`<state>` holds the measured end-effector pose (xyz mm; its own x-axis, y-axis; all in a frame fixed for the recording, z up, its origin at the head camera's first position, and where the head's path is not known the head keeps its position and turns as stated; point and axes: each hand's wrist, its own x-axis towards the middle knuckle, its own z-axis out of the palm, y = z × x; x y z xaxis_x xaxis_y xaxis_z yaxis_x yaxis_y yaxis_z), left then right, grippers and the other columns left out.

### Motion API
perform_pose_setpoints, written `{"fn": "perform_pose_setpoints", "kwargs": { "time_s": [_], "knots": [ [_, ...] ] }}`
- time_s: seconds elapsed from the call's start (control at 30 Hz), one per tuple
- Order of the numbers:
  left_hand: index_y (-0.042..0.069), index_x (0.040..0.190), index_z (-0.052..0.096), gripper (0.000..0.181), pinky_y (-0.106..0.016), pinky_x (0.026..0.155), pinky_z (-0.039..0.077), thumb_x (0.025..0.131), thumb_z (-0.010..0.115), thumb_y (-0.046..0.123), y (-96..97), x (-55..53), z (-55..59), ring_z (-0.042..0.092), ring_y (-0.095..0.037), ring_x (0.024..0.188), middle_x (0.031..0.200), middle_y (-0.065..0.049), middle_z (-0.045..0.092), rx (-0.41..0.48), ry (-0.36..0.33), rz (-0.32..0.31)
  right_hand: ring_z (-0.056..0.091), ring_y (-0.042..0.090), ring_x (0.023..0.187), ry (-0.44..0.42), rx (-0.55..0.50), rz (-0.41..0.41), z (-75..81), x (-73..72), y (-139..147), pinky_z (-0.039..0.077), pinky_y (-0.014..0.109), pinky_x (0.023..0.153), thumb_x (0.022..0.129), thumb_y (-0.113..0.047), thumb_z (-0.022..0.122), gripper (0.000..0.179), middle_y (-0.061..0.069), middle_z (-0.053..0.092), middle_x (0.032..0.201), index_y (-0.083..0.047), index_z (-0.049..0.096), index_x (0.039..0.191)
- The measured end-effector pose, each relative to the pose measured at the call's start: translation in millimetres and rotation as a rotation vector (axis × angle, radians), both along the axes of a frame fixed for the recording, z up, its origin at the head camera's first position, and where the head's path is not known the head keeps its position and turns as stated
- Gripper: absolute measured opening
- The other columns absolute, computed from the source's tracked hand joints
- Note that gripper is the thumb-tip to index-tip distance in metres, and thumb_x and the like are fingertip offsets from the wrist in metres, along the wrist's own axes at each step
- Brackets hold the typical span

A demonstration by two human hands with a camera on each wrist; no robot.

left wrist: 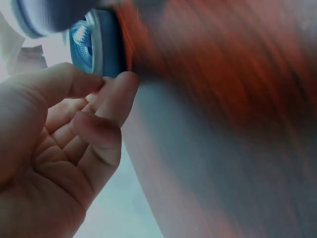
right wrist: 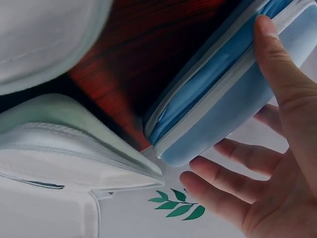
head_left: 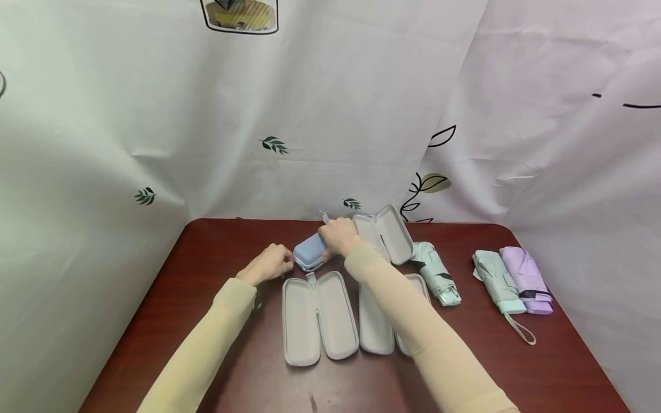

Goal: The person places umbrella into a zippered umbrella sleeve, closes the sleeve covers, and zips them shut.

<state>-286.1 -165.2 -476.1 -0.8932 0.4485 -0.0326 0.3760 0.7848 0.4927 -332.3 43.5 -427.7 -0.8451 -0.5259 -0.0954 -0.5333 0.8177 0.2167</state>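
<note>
A small blue zip case (head_left: 310,250) sits near the table's back edge. Across it lies my right hand (head_left: 338,236), gripping it from above. In the right wrist view the thumb (right wrist: 273,54) presses on the rim, and the case's zipped side gapes narrowly. At the case's left end, my left hand (head_left: 265,264) pinches with thumb and forefinger by the zipper; the fingertips hide most of what they hold, apparently the zipper pull. A blue braided cord (left wrist: 82,42) shows in the left wrist view. Just in front lies an unfolded pale grey case (head_left: 335,321).
Another open grey case (head_left: 395,235) stands behind my right wrist, and a third (head_left: 376,324) lies partly under the forearm. Folded umbrellas lie at the right: one mint (head_left: 438,275), one green (head_left: 498,281), one purple (head_left: 525,278). A white curtain (head_left: 330,115) hangs behind the table.
</note>
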Motion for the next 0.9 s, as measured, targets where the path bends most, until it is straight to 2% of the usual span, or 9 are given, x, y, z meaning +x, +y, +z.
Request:
{"fn": "perform_pose_setpoints", "kwargs": {
  "time_s": [0.17, 0.23, 0.33, 0.47, 0.7, 0.8, 0.9],
  "knots": [
    [0.013, 0.068, 0.066, 0.019, -0.025, 0.049, 0.037, 0.084, 0.061, 0.004, 1.7, 4.2, -4.9, 0.046, -0.007, 0.050, 0.055, 0.009, 0.050, 0.029, 0.042, 0.014, 0.064, 0.026, 0.087, -0.001, -0.008, 0.010, -1.8, 0.2, -1, 0.053, 0.040, 0.074, 0.057, -0.063, 0.084, 0.073, 0.003, 0.071, 0.100, -0.020, 0.070, 0.115],
    [0.013, 0.067, 0.065, 0.020, -0.025, 0.050, 0.038, 0.086, 0.062, 0.006, 2.2, 4.6, -8.1, 0.048, -0.006, 0.051, 0.055, 0.009, 0.052, 0.058, 0.055, 0.027, 0.064, 0.025, 0.087, 0.000, -0.009, 0.008, -2.2, 0.1, 0, 0.052, 0.039, 0.075, 0.058, -0.063, 0.084, 0.073, 0.003, 0.070, 0.101, -0.020, 0.070, 0.115],
    [0.011, 0.072, 0.067, 0.019, -0.026, 0.052, 0.043, 0.090, 0.065, 0.008, 1.6, 4.6, -12.2, 0.056, -0.008, 0.052, 0.058, 0.006, 0.058, 0.109, 0.036, 0.037, 0.063, 0.024, 0.088, 0.000, -0.008, 0.003, -2.3, 0.5, 0, 0.052, 0.038, 0.077, 0.060, -0.062, 0.084, 0.072, 0.003, 0.070, 0.102, -0.020, 0.070, 0.117],
    [0.009, 0.077, 0.069, 0.015, -0.026, 0.052, 0.046, 0.092, 0.068, 0.010, -1.3, 4.1, -15.2, 0.060, -0.011, 0.053, 0.061, 0.004, 0.062, 0.147, -0.011, 0.042, 0.064, 0.024, 0.089, -0.006, -0.006, 0.005, -1.6, 1.8, 0, 0.052, 0.038, 0.077, 0.061, -0.062, 0.083, 0.072, 0.004, 0.070, 0.103, -0.019, 0.069, 0.117],
    [0.008, 0.075, 0.068, 0.017, -0.026, 0.048, 0.046, 0.092, 0.067, 0.009, -2.5, 5.1, -15.8, 0.058, -0.010, 0.051, 0.061, 0.002, 0.063, 0.191, -0.064, 0.051, 0.065, 0.023, 0.086, 0.000, -0.018, -0.004, -3.7, 3.0, -2, 0.053, 0.038, 0.074, 0.060, -0.063, 0.083, 0.071, 0.003, 0.070, 0.100, -0.019, 0.070, 0.114],
    [0.006, 0.074, 0.068, 0.018, -0.025, 0.047, 0.045, 0.091, 0.066, 0.009, 1.4, 6.2, -14.4, 0.056, -0.010, 0.050, 0.060, 0.001, 0.063, 0.231, -0.121, 0.098, 0.065, 0.022, 0.084, 0.008, -0.024, -0.018, -4.9, 3.1, -2, 0.053, 0.037, 0.072, 0.059, -0.063, 0.084, 0.070, 0.002, 0.071, 0.098, -0.019, 0.071, 0.111],
    [0.002, 0.075, 0.067, 0.016, -0.026, 0.047, 0.044, 0.089, 0.062, 0.006, 5.7, 6.2, -14.2, 0.057, -0.011, 0.050, 0.060, -0.002, 0.063, 0.354, -0.215, 0.193, 0.066, 0.021, 0.083, 0.022, -0.016, -0.031, -5.5, 3.6, -2, 0.053, 0.037, 0.070, 0.060, -0.066, 0.082, 0.070, 0.002, 0.071, 0.097, -0.017, 0.072, 0.109]
  ]
}}
